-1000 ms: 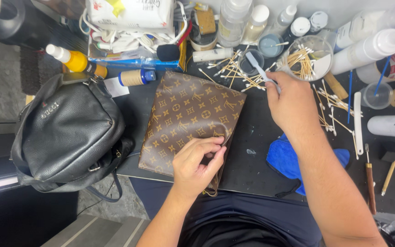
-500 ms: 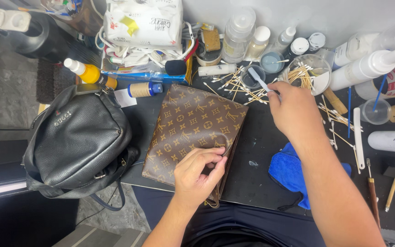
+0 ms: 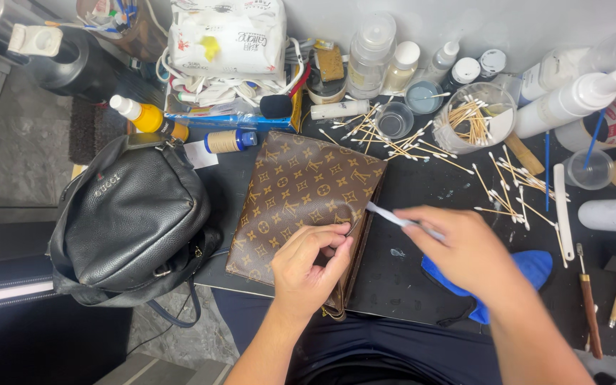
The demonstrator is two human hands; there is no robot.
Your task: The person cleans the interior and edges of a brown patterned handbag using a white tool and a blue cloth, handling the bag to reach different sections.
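Observation:
A brown patterned pouch [image 3: 296,194] lies flat on the dark work mat [image 3: 422,278] in front of me. My left hand [image 3: 310,266] presses on the pouch's right side and pinches its edge near the zip. My right hand [image 3: 465,251] holds a thin white-tipped tool [image 3: 386,214] like a pen, its tip pointing left at the pouch edge by my left fingers. A blue cloth [image 3: 529,274] lies under my right wrist.
A black leather backpack [image 3: 133,217] sits left of the pouch. Several cotton swabs [image 3: 507,182] litter the mat. A swab cup [image 3: 475,117], bottles [image 3: 372,46], a small jar [image 3: 396,120], a yellow bottle [image 3: 147,117], a tissue pack [image 3: 226,36] and hand tools [image 3: 587,299] crowd the back and right.
My right hand came down from the jars at the back toward me, bringing the tool's tip to the pouch's right edge. My left hand stayed on the pouch.

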